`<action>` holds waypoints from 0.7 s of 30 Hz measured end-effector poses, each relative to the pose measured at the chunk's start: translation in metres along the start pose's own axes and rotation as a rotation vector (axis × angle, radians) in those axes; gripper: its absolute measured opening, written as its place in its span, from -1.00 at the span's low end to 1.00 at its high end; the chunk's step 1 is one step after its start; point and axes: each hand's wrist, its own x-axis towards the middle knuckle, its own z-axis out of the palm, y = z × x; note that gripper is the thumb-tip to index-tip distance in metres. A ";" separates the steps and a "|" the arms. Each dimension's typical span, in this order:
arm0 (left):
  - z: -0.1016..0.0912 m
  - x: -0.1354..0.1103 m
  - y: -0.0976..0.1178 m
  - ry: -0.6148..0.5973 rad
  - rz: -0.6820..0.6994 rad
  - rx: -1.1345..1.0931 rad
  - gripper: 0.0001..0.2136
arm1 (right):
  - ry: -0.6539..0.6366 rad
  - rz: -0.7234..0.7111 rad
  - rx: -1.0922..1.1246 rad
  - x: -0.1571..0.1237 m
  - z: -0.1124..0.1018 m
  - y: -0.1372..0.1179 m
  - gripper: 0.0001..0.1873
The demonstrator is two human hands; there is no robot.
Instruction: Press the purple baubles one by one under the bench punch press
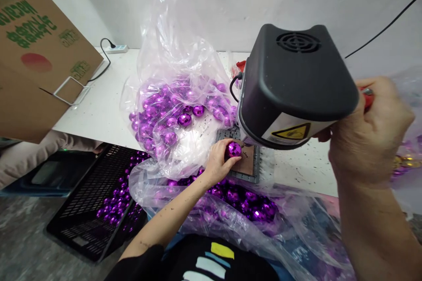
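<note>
My left hand (pixel 219 160) is closed on a shiny purple faceted ball (pixel 234 149), holding it on the small brown pad (pixel 248 161) under the black machine head (pixel 292 85). My right hand (pixel 369 129) is wrapped round a red handle (pixel 368 96) at the machine's right side. A clear plastic bag (pixel 171 79) full of purple balls (pixel 178 112) lies on the white table (pixel 99 105) just left of the machine. A second clear bag (pixel 263 224) holding more purple balls (pixel 245 202) rests in my lap below the table edge.
A brown cardboard box (pixel 36 48) leans at the left. A black crate (pixel 99 197) with several purple balls sits on the floor. A power strip (pixel 117 48) and black cable lie at the back of the table. More bagged items (pixel 407 158) show at the far right.
</note>
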 end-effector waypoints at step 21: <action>0.004 0.007 -0.013 0.070 -0.130 -0.251 -0.50 | 0.040 -0.070 -0.014 0.000 0.002 0.001 -0.51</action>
